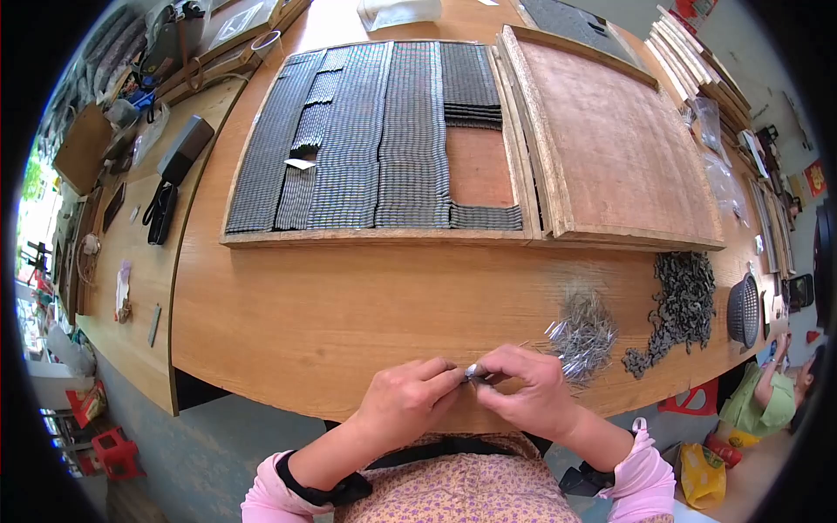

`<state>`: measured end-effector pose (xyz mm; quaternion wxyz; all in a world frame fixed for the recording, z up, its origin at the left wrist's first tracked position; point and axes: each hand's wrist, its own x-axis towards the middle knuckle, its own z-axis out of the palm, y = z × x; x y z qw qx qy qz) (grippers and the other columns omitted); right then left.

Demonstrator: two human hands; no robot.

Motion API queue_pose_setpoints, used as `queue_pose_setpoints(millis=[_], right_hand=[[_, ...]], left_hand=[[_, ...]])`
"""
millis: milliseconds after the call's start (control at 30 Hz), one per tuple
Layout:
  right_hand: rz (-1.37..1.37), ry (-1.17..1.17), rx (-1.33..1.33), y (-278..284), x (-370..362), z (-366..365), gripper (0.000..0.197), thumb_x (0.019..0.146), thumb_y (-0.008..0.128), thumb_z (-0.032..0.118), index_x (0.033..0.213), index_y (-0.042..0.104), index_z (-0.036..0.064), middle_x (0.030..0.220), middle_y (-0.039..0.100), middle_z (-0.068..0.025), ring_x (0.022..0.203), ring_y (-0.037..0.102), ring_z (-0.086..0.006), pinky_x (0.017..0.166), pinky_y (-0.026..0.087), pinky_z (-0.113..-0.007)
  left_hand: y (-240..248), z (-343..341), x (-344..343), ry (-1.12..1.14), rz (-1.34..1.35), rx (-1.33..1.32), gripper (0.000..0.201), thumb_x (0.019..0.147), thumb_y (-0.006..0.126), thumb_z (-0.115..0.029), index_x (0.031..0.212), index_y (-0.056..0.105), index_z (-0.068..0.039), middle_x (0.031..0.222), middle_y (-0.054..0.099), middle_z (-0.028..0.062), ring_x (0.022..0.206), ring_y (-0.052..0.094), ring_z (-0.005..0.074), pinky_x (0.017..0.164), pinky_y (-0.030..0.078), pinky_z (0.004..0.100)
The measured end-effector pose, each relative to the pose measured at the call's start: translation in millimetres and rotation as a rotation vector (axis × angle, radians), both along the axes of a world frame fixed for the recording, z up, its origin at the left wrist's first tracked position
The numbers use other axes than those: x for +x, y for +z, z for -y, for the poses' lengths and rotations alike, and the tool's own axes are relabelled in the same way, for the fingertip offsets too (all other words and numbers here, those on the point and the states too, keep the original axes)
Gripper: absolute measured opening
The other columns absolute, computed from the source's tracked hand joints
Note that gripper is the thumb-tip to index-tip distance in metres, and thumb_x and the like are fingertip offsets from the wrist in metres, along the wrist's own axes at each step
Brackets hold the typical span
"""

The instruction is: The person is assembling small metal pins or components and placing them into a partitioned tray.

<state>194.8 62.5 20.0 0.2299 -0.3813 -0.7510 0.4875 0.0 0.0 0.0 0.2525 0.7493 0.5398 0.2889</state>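
Near the table's front edge, my left hand point(411, 394) and my right hand point(530, 390) meet fingertip to fingertip. Both pinch a small dark and silvery piece point(471, 372), mostly covered by the fingers, so its kind cannot be made out. Just beyond my right hand lies a loose heap of thin shiny metal pins point(582, 338). Further right spreads a pile of small dark curved parts point(684, 301). Ahead of me, a shallow wooden tray point(375, 237) holds columns of small dark pieces in tight rows, with bare wood showing in its right column.
Right of the tray lies a wooden board with raised edges point(628, 148). A grey plastic basket point(744, 311) stands at the table's right edge. On the left are a dark box point(186, 148) and a black pouch point(160, 213). Another person point(767, 392) sits at far right.
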Motion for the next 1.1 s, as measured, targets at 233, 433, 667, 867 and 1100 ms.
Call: queue_pose_setpoints(millis=[233, 433, 667, 867, 1100], right_hand=[[0.094, 0.208, 0.621, 4, 1, -1, 0.022, 0.077, 0.072, 0.008, 0.099, 0.069, 0.0058, 0.094, 0.071, -0.0073, 0.082, 0.07, -0.022, 0.071, 0.058, -0.032], [0.057, 0.148, 0.624, 9, 11, -10, 0.021, 0.077, 0.074, 0.007, 0.098, 0.071, 0.0087, 0.094, 0.07, -0.0074, 0.083, 0.07, -0.0219, 0.07, 0.058, -0.033], [-0.005, -0.118, 0.361, 9, 24, -64, 0.017, 0.077, 0.075, 0.004, 0.093, 0.071, 0.0053, 0.091, 0.07, -0.0112, 0.079, 0.069, -0.0263, 0.068, 0.056, -0.033], [0.188, -0.221, 0.792, -20, 24, -99, 0.015, 0.08, 0.071, 0.008, 0.095, 0.07, 0.0067, 0.089, 0.069, -0.0098, 0.078, 0.068, -0.0276, 0.069, 0.056, -0.035], [0.444, -0.204, 0.922, -12, 45, -98, 0.023, 0.079, 0.07, 0.011, 0.102, 0.071, 0.0106, 0.085, 0.065, -0.005, 0.071, 0.066, -0.0238, 0.06, 0.054, -0.035]], left_hand=[[0, -1, 1, 0.001, 0.042, 0.035, 0.021, 0.078, 0.072, -0.008, 0.099, 0.069, -0.007, 0.086, 0.065, 0.006, 0.072, 0.065, 0.0237, 0.06, 0.053, 0.0326], [10, -15, 0, 0.065, 0.437, -0.296, 0.019, 0.083, 0.071, -0.006, 0.101, 0.07, -0.004, 0.081, 0.066, 0.0086, 0.068, 0.065, 0.0199, 0.06, 0.052, 0.029], [24, -84, -8, 0.036, 0.327, -0.217, 0.018, 0.085, 0.067, -0.004, 0.103, 0.068, -0.001, 0.084, 0.069, 0.0117, 0.071, 0.067, 0.02, 0.065, 0.053, 0.0311], [-7, -129, -1, 0.045, -0.341, 0.302, 0.014, 0.081, 0.067, -0.009, 0.095, 0.062, -0.005, 0.083, 0.06, 0.0077, 0.076, 0.062, 0.0251, 0.066, 0.051, 0.0353], [17, -142, 3, 0.152, -0.293, 0.279, 0.019, 0.073, 0.073, -0.009, 0.087, 0.062, -0.006, 0.082, 0.056, 0.0058, 0.081, 0.058, 0.0272, 0.07, 0.049, 0.0396]])
